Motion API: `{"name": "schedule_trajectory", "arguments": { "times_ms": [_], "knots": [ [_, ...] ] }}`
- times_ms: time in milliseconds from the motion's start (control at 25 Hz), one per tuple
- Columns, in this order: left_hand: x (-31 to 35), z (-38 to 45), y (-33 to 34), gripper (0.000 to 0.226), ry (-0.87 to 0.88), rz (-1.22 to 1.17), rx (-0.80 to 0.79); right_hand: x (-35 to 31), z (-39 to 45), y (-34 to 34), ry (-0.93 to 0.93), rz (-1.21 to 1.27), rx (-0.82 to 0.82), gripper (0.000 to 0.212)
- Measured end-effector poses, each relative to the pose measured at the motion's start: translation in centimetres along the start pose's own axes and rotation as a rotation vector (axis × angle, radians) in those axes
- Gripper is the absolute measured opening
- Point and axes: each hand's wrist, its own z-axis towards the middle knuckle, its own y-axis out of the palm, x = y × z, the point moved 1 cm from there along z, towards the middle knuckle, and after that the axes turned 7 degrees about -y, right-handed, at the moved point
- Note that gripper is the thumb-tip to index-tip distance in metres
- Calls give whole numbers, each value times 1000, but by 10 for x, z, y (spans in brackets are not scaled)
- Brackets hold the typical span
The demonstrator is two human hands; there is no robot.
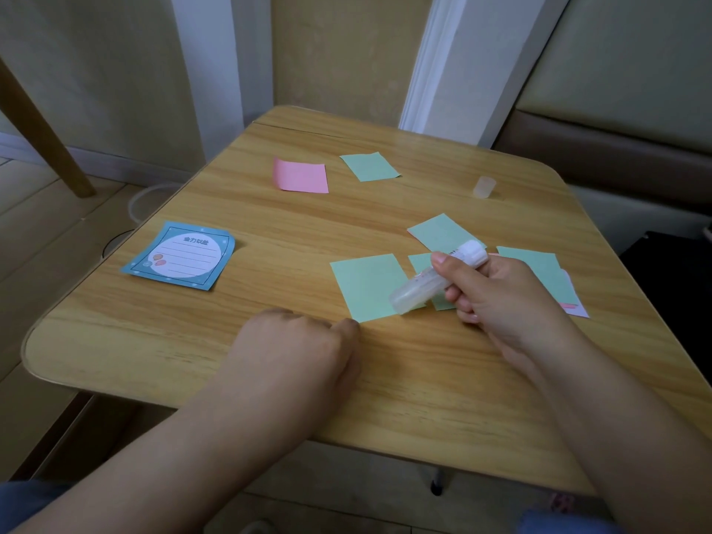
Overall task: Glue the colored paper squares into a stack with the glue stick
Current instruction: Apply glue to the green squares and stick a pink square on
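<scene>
My right hand (497, 291) grips the white glue stick (427, 283), whose tip points down-left onto a green paper square (366, 285) lying flat on the table. My left hand (296, 341) rests as a loose fist on the wood, its thumb tip touching that square's near corner. More green squares (443, 233) lie overlapped behind and to the right of my right hand, with pink paper peeking out under the rightmost green square (539, 264). Farther back lie a pink square (300, 175) and another green square (370, 166).
The wooden table (269, 225) has rounded edges. A blue printed notepad (181, 256) sits at the left. The clear glue cap (484, 186) stands at the back right. A sofa is beyond the table on the right, a wooden leg at the far left.
</scene>
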Motion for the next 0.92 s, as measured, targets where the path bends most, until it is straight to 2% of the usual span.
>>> {"name": "schedule_trajectory", "arguments": {
  "times_ms": [480, 640, 720, 800, 920],
  "knots": [
    [2, 4, -8, 39, -25, -99, -53, 2, 5, -19, 23, 34, 91, 27],
    [1, 11, -12, 29, -130, -163, -159, -9, 5, -22, 43, 248, 130, 19],
    [-6, 21, -17, 20, -189, -299, -176, -19, 10, -18, 63, 406, 102, 14],
    [-17, 34, -19, 13, -238, -453, -116, -27, 22, -7, 74, 503, 23, 13],
    [-36, 60, -20, 10, -325, -606, -63, -35, 49, 18, 57, 433, -132, 20]
  ]
}}
